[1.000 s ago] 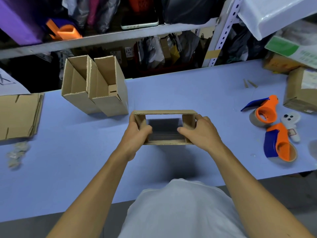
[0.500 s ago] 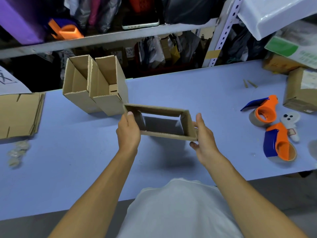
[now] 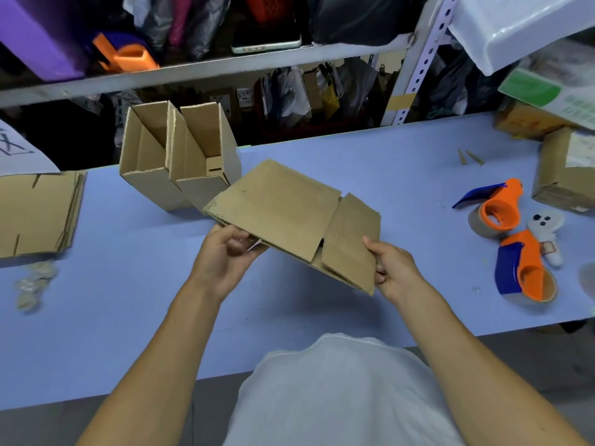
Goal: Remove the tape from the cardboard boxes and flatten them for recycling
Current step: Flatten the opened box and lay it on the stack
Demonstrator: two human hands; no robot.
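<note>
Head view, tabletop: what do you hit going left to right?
Flattened cardboard stack → two open cardboard boxes → flattened box gripped by left hand and right hand → two orange tape dispensers → closed cardboard box.

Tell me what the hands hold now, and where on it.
Both grip the flattened brown cardboard box: left hand at its near-left edge, right hand pinching its near-right flap corner.

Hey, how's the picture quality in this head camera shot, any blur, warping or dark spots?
Head view: wide-angle warp bends the shelf and table edge; the flattened box, left hand and right hand look fairly sharp; under the shelf is dark; soft shadow lies beneath the box; glare on the white plastic at top right.
</note>
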